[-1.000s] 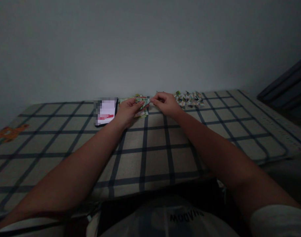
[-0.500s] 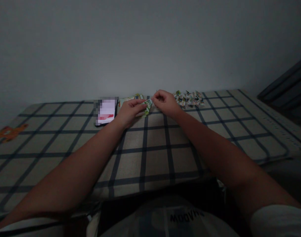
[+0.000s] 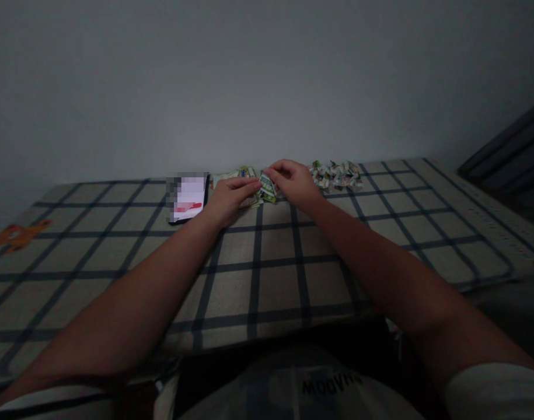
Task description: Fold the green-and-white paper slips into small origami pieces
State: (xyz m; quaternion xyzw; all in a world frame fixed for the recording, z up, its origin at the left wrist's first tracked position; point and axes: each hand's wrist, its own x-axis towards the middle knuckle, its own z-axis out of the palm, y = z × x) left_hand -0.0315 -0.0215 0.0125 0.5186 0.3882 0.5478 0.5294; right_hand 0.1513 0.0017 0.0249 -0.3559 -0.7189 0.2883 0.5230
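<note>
Between my hands is a small green-and-white printed paper piece (image 3: 268,188), held over the checked cloth. My left hand (image 3: 229,199) pinches its left edge between thumb and fingers. On the other side, the bent fingers of my right hand (image 3: 296,184) grip its upper right part. Flat printed papers (image 3: 244,171) lie beneath and behind my left hand, partly hidden by it. Just past my right hand sits a cluster of small, crumpled or folded printed pieces (image 3: 337,176).
A phone-like device (image 3: 190,197) with a lit, partly blurred screen lies left of my left hand. The checked tablecloth (image 3: 275,280) reaches back to a grey wall (image 3: 267,81). An orange shape (image 3: 19,235) is at the far left, and a dark slatted object (image 3: 512,154) stands at the right.
The paper piece has turned and now hangs lower between both hands. My right fingers have shifted slightly left onto its top; my left hand is almost in the same place.
</note>
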